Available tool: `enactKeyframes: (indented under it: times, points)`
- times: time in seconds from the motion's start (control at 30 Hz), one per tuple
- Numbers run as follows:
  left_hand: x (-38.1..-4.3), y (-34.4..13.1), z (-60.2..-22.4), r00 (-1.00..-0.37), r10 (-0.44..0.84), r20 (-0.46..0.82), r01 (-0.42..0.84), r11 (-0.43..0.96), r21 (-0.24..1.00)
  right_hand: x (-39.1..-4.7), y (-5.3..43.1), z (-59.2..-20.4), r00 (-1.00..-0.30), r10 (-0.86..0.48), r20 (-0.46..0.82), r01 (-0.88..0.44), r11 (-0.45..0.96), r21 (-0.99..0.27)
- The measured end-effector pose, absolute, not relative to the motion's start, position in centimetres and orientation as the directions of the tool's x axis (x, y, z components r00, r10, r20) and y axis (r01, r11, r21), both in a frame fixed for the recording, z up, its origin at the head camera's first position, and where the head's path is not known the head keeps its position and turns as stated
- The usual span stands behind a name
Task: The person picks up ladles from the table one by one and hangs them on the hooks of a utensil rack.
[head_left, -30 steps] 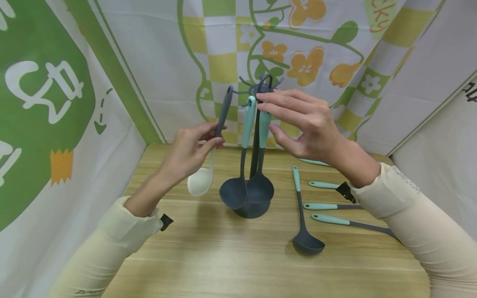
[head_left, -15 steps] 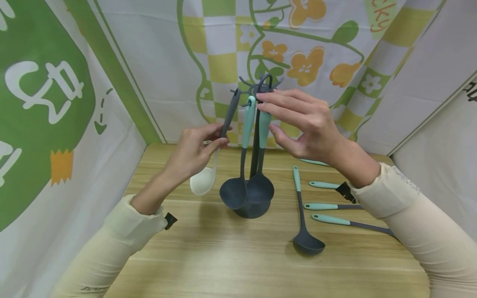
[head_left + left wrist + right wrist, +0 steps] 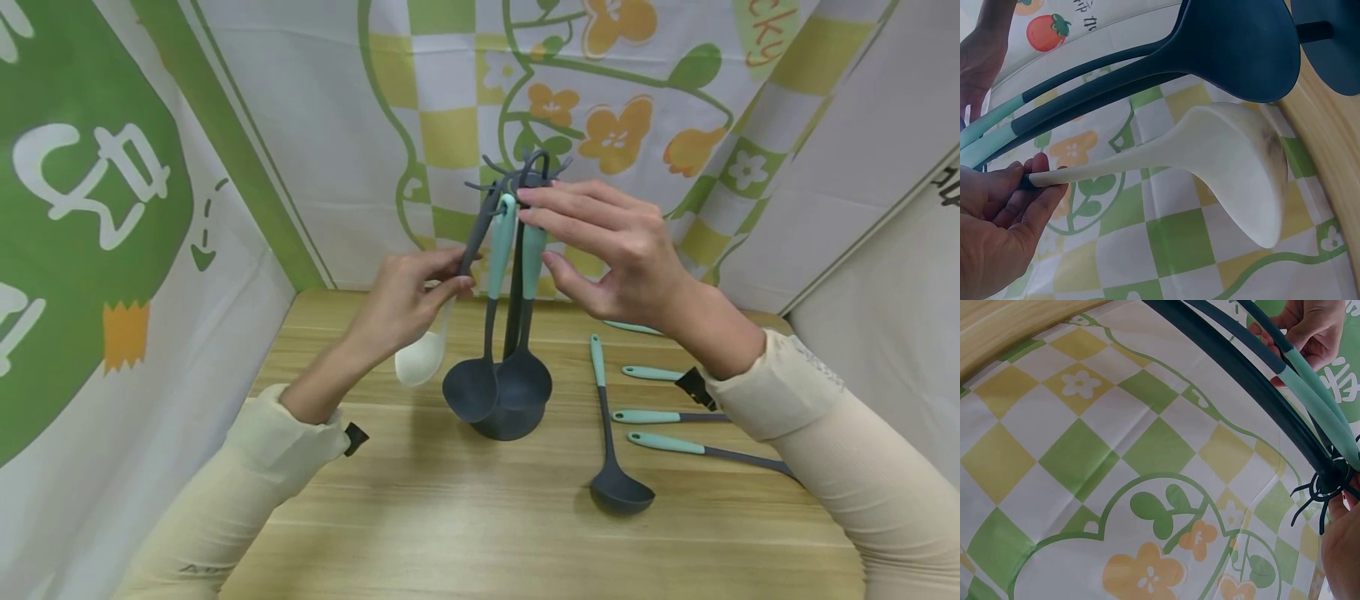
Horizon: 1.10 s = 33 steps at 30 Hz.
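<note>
My left hand [image 3: 412, 300] pinches the dark grey handle of a white ladle [image 3: 420, 358] between thumb and fingers. The bowl hangs down, clear of the table, and the handle's top overlaps the hooks of a dark utensil rack [image 3: 508, 423]. In the left wrist view, the white ladle [image 3: 1235, 162] has a brownish mark on its rim. Two dark ladles with mint handles, one in front [image 3: 471, 389] and one beside it [image 3: 531, 379], hang from the rack. My right hand [image 3: 618, 237] rests extended fingers against the rack's top, over the second ladle's handle.
Right of the rack, another mint-handled ladle [image 3: 621, 487] lies on the wooden table [image 3: 480, 533]. Several mint-handled utensils [image 3: 667, 442] lie beyond it, partly under the right arm. A patterned cloth [image 3: 442, 108] hangs right behind the rack.
My left hand has moved right with the white ladle, bringing its handle top from the rack's outer left side in among the hooks. The right hand has stayed in place.
</note>
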<state>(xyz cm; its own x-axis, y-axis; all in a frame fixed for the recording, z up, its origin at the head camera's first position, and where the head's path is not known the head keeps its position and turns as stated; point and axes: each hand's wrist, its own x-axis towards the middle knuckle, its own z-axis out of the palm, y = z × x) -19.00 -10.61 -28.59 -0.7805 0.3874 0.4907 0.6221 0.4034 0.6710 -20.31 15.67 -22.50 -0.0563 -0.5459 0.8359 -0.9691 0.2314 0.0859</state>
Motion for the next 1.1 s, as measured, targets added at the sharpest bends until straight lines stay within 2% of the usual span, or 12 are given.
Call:
enactKeyframes:
  times: [1.1]
  points:
    - [-19.35,-9.65,-29.15,-0.772,0.395,0.499,0.634,0.419,0.649,-20.21,15.52,-22.48,-0.046,-0.549,0.835,-0.967,0.234,0.101]
